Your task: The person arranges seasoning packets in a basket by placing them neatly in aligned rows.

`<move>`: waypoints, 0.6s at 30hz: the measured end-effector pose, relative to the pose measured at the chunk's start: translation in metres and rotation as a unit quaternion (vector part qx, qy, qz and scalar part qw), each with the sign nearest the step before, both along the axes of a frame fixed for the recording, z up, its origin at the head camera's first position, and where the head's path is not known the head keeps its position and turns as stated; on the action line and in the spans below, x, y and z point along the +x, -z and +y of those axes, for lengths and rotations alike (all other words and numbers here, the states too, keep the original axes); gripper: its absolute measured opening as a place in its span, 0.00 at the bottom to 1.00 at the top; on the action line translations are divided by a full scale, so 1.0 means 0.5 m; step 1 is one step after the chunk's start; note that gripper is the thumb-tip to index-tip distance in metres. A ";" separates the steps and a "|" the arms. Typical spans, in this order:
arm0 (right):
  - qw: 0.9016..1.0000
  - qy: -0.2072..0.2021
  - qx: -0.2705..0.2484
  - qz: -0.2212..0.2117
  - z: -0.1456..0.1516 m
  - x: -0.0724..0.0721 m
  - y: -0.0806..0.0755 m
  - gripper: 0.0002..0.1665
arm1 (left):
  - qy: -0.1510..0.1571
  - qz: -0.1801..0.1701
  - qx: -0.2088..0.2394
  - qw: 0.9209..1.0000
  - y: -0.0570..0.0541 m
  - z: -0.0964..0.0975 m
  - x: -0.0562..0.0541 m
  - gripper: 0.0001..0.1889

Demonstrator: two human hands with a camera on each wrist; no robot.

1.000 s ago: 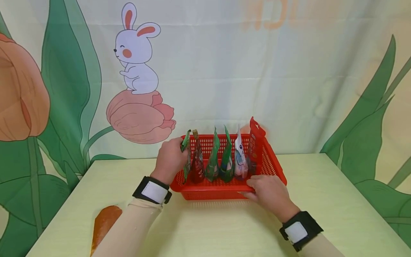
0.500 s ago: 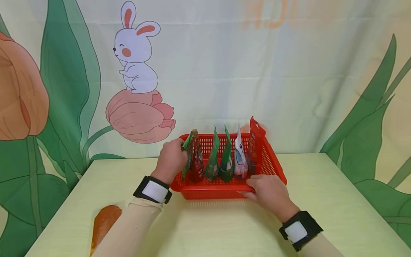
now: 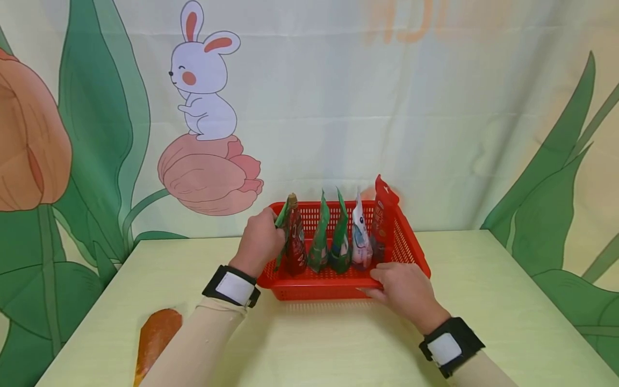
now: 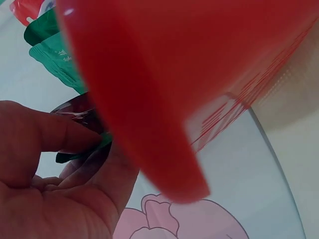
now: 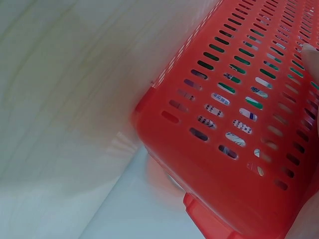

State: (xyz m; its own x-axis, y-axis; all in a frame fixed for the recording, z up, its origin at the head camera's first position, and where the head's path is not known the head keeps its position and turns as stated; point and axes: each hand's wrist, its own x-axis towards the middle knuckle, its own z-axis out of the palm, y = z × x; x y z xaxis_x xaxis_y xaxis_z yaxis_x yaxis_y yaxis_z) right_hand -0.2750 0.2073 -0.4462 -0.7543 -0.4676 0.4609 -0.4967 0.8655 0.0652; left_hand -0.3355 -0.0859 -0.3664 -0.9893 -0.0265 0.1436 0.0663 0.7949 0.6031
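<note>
A red perforated basket [image 3: 316, 293] holds a row of upright items. My left hand [image 3: 261, 242] reaches over its left end and pinches the top of a green packet [image 3: 282, 218] between thumb and finger, as the left wrist view also shows. This packet leans against a dark red bottle [image 3: 296, 244] with a tan top. To the right stand two more green packets, one lighter [image 3: 319, 244] and one darker [image 3: 341, 250], then a white pouch [image 3: 360, 236] and a red packet [image 3: 383, 220]. My right hand [image 3: 406, 290] grips the basket's front rim near the right corner.
An orange-brown packet [image 3: 157, 336] lies at the left front of the pale table [image 3: 314, 349], partly hidden by my left forearm. Close behind the basket hangs a printed cloth [image 3: 314, 107] with a rabbit and flowers.
My left hand has moved slightly right, bringing the green packet against the dark red bottle and closing the gap between them. The right hand stays on the rim.
</note>
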 end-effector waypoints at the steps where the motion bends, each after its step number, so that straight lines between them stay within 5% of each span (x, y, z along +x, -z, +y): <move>1: 1.000 0.000 0.000 0.001 0.000 0.000 0.000 0.18 | 0.000 -0.005 0.002 1.000 0.001 0.000 -0.001 0.09; 18: 1.000 -0.001 -0.001 0.003 0.000 0.002 -0.001 0.18 | 0.001 -0.052 0.020 0.998 0.014 0.004 -0.006 0.10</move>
State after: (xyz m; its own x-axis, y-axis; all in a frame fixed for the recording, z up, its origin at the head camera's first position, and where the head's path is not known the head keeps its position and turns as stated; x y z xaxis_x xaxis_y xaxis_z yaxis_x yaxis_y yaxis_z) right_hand -0.2739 0.2073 -0.4457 -0.7508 -0.4679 0.4663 -0.4974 0.8649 0.0670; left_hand -0.3383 -0.0837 -0.3736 -0.9989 -0.0284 0.0385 0.0027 0.7704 0.6376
